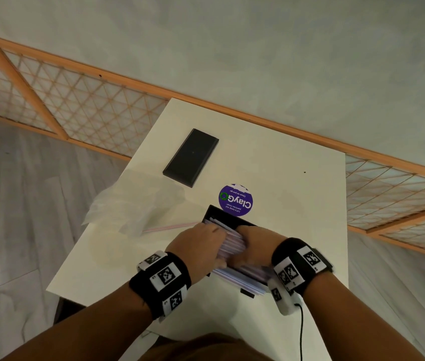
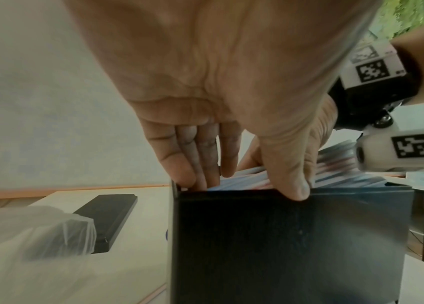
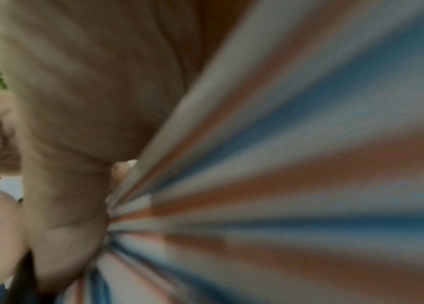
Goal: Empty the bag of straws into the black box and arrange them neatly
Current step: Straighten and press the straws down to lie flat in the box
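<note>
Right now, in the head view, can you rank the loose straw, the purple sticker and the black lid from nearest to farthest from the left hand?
1. Loose straw: on the table just left of the left hand, nearly touching its fingers.
2. Purple sticker: beyond the hand, by the far end of the black box.
3. Black lid: farthest, toward the table's far left corner.

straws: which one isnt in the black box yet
The single striped straw lying flat on the table, just left of the black box beside the empty plastic bag. The other straws are bundled in the box under both hands.
</note>
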`<state>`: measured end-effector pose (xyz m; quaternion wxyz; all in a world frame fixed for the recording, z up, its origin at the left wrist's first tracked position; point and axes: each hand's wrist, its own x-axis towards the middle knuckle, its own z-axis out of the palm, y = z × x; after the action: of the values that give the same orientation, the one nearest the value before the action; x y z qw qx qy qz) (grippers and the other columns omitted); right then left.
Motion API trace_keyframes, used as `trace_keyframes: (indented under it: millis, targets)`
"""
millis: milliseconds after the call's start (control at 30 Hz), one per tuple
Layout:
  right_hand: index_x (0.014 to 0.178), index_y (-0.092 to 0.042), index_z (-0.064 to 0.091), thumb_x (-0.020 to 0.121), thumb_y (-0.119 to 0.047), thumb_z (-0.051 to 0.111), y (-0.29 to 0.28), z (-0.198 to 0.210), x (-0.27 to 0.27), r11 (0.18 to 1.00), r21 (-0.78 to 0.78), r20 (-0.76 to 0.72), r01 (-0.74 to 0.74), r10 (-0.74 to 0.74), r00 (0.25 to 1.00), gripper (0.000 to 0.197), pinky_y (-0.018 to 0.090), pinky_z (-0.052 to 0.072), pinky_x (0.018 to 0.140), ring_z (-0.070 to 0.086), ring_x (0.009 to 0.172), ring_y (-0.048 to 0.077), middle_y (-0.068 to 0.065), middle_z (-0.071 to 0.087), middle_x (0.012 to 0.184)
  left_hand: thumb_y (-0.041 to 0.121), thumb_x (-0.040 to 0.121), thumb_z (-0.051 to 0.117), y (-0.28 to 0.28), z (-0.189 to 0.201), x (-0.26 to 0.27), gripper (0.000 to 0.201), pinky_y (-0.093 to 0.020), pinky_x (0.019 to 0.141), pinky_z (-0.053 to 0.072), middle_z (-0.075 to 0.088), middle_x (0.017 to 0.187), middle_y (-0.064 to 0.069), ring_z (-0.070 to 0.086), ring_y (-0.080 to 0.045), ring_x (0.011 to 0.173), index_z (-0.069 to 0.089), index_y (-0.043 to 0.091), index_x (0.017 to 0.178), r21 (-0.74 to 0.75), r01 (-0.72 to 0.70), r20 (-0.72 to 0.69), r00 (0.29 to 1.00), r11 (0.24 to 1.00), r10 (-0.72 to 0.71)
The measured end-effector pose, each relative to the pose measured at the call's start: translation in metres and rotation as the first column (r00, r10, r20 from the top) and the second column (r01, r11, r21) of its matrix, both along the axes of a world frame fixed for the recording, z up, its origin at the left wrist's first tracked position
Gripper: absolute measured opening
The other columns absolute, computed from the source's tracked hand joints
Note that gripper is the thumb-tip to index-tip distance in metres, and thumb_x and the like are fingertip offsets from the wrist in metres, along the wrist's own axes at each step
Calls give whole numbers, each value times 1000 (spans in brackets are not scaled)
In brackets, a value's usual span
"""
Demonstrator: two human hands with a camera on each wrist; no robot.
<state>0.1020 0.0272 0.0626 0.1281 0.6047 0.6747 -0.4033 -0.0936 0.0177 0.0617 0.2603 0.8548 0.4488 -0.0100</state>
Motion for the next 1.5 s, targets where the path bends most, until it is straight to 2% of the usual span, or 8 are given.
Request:
trace_keyframes:
  millis: [233, 400, 567, 733, 933, 1100, 1300, 1500]
  targets:
    - [119, -22, 60, 70, -41, 81, 1, -5, -2, 998, -24, 100, -50, 53, 994, 57, 37, 56, 90, 64, 98, 20, 0, 66, 110, 47, 90, 62, 0, -2, 1, 51, -39, 91, 52, 62, 127, -2, 61, -26, 108, 50, 25, 134, 9, 84, -49, 995, 996, -84]
    - [128, -25, 53, 66, -37, 86, 3, 4, 1, 999, 45, -13, -3, 3, 1000, 71, 35, 54, 89, 64, 99, 20, -1, 66, 115, 46, 88, 65, 1, -4, 0, 56, -37, 89, 52, 58, 131, 2, 59, -22, 110, 48, 25, 137, 18, 75, -4, 997, 997, -75]
    - [135, -25, 48, 76, -37, 77, -9, 9, 1, 995, 89, 57, -48, 43, 997, 67, 36, 53, 92, 63, 108, 24, 2, 64, 124, 43, 91, 62, -6, -3, -7, 47, -37, 91, 52, 61, 129, 4, 59, -20, 111, 51, 26, 134, -5, 44, 82, 996, 999, -43]
    - [147, -25, 45, 89, -41, 67, -34, 40, 5, 946, 323, -13, 32, -29, 999, 64, 32, 44, 105, 54, 127, 17, -3, 56, 142, 43, 96, 57, -16, 1, -34, 36, -25, 90, 51, 60, 123, 14, 57, -5, 108, 56, 31, 130, -21, -115, 297, 948, 993, 116]
    - [123, -33, 60, 93, -47, 62, -88, 64, 14, 887, 451, -153, 102, -36, 988, 33, 23, 49, 87, 60, 99, 4, -17, 64, 112, 35, 99, 55, -22, -23, -82, 15, -21, 79, 51, 62, 107, 22, 60, 3, 95, 64, 34, 111, -99, -391, 321, 858, 915, 401]
    - [95, -36, 57, 96, -56, 45, -113, 45, 8, 937, 348, -87, 22, 8, 996, 23, 30, 52, 73, 58, 79, 6, -16, 60, 88, 21, 99, 55, -2, -76, -88, 23, -38, 90, 54, 61, 115, 3, 62, -15, 101, 63, 21, 120, -83, -476, 165, 860, 876, 483]
    - [122, -37, 55, 99, -57, 44, -143, 16, 2, 977, 209, 34, -48, 41, 999, 34, 24, 47, 88, 61, 99, 5, -17, 61, 111, 17, 99, 47, 41, -111, -60, 39, -43, 100, 46, 53, 135, -6, 50, -30, 122, 53, 16, 137, -45, -348, -129, 931, 936, 340]
    - [132, -38, 52, 98, -58, 45, -159, 11, 8, 987, 159, 53, -7, -2, 999, 40, 21, 43, 92, 59, 108, 2, -18, 60, 119, 19, 98, 45, 47, -128, -47, 19, -41, 88, 44, 56, 118, -9, 56, -32, 107, 52, 17, 116, -11, -293, -370, 890, 956, 268]
